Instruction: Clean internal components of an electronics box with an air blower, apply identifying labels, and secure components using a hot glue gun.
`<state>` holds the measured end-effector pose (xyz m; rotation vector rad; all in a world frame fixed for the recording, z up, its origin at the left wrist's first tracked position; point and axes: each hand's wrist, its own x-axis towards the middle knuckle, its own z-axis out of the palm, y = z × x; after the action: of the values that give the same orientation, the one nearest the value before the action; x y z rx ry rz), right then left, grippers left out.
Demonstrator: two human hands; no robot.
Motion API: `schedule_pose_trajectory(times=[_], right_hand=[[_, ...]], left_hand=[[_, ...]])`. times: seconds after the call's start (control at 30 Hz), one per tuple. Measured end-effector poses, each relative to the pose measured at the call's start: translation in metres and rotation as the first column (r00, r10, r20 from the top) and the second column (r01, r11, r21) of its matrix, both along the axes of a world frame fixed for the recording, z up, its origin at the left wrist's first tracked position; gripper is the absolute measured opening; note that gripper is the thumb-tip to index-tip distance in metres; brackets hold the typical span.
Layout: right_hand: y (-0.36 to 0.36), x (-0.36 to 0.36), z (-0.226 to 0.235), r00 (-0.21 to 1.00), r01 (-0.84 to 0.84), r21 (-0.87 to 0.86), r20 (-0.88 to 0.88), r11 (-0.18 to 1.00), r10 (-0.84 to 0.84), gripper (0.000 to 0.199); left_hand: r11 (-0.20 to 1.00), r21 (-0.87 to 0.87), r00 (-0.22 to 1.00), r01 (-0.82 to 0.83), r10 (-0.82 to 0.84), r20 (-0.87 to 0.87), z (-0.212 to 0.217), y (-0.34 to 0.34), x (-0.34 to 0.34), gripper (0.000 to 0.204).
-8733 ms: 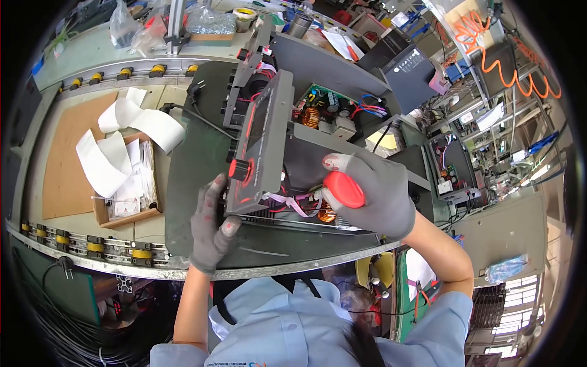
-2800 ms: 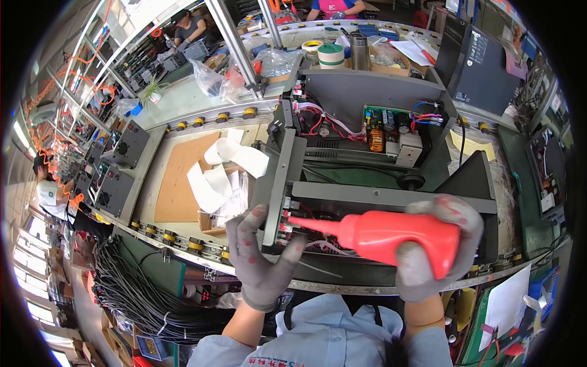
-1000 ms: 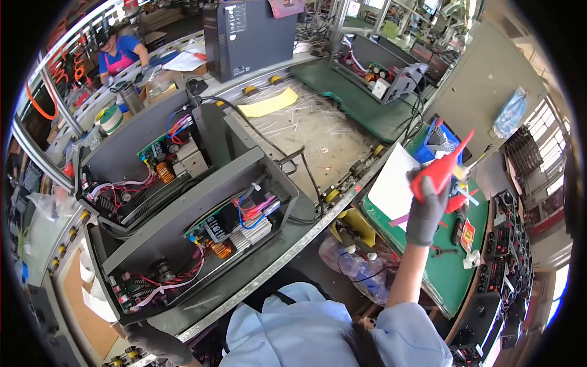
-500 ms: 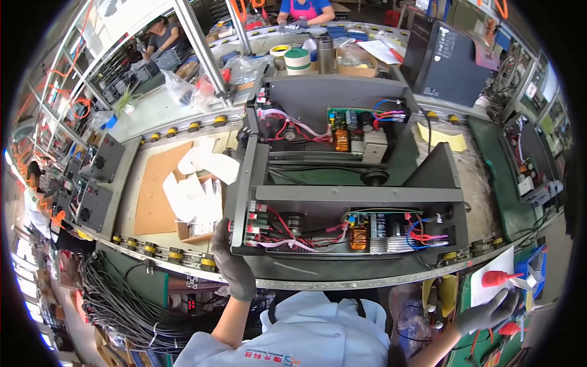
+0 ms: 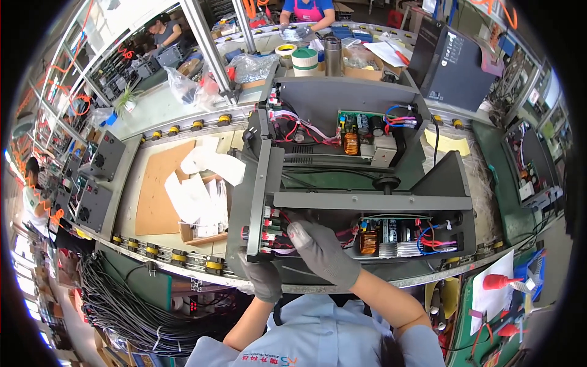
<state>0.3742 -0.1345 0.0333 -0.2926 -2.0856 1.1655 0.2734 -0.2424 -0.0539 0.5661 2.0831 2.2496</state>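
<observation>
In front of me stands an open dark grey metal chassis (image 5: 373, 200) with wiring and circuit boards inside. My left hand (image 5: 263, 279), in a grey glove, is at its near left corner, fingers closed at the end panel; the fingertips are partly hidden. My right hand (image 5: 324, 252), also gloved, reaches into the near bay beside the connectors (image 5: 268, 227) on that panel. Its fingers are bent inward, and whatever they hold is hidden. To the right of this hand are a copper coil (image 5: 369, 242) and a silver heat sink (image 5: 400, 249). Behind is a second open chassis (image 5: 348, 92).
A cardboard box with white paper (image 5: 205, 202) lies to the left. Bundled black cables (image 5: 122, 306) hang at lower left. A red-capped bottle (image 5: 498, 281) and tools lie at lower right. Across the line, a person in a pink apron (image 5: 306, 11) works.
My right hand has moved from the tools at lower right into the near chassis. My left hand has shifted down along the corner. The chassis appears slightly further right.
</observation>
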Motion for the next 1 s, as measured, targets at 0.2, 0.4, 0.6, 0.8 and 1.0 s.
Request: schedule_pose_trajectory(times=[0.2, 0.4, 0.6, 0.8, 1.0], right_hand=[[0.004, -0.003, 0.027, 0.982, 0.019, -0.124, 0.189, 0.992, 0.005, 0.035], [0.013, 0.213, 0.119, 0.993, -0.050, 0.096, -0.103, 0.994, 0.060, 0.029], [0.238, 0.249, 0.114, 0.732, 0.644, -0.202, -0.118, 0.738, -0.671, 0.052], [0.431, 0.088, 0.023, 0.924, 0.351, -0.384, 0.291, 0.854, -0.248, 0.076], [0.435, 0.042, -0.042, 0.987, 0.020, -0.641, -0.110, 0.768, -0.117, 0.067]], left_hand=[[0.997, 0.020, 0.997, -0.072, 0.072, -0.021, -0.009, 0.008, 0.001, 0.022], [0.953, -0.167, 0.911, -0.251, 0.174, -0.375, 0.019, 0.035, -0.003, 0.045], [0.769, 0.634, 0.957, 0.080, -0.237, 0.166, 0.029, 0.125, -0.108, 0.052], [0.960, 0.259, 0.860, -0.106, -0.042, 0.509, 0.035, 0.152, -0.162, 0.057], [0.945, 0.327, 0.689, 0.024, -0.252, 0.679, -0.003, 0.099, -0.018, 0.068]])
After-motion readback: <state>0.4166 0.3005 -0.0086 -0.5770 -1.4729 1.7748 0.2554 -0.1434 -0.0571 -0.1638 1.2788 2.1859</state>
